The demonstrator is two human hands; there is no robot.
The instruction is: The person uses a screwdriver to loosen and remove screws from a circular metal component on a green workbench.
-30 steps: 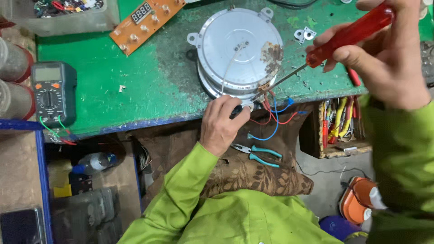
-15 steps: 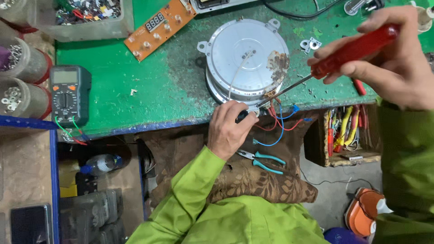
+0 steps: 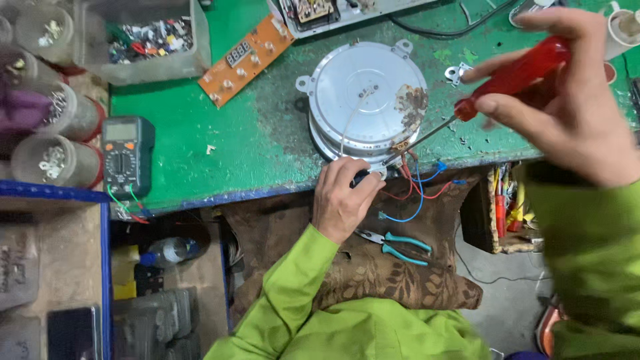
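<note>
Right hand (image 3: 573,113), raised at the upper right, closed around the red translucent handle of one screwdriver (image 3: 513,77); its thin metal shaft slants down-left to the near rim of the round metal disc (image 3: 367,100). Left hand (image 3: 343,200), reaching from a bright green sleeve, curled at the front edge of the green surface (image 3: 200,160), fingers closed on a small dark part just below the disc. The disc is silvery, smooth, with one rust patch and mounting lugs. Red and blue wires (image 3: 417,190) hang from its edge. One orange circuit board (image 3: 247,60), one multimeter (image 3: 127,157), three clear jars (image 3: 53,160) at left, and one pair of teal-handled pliers (image 3: 397,243) on a brown leaf-patterned cushion (image 3: 373,273).
</note>
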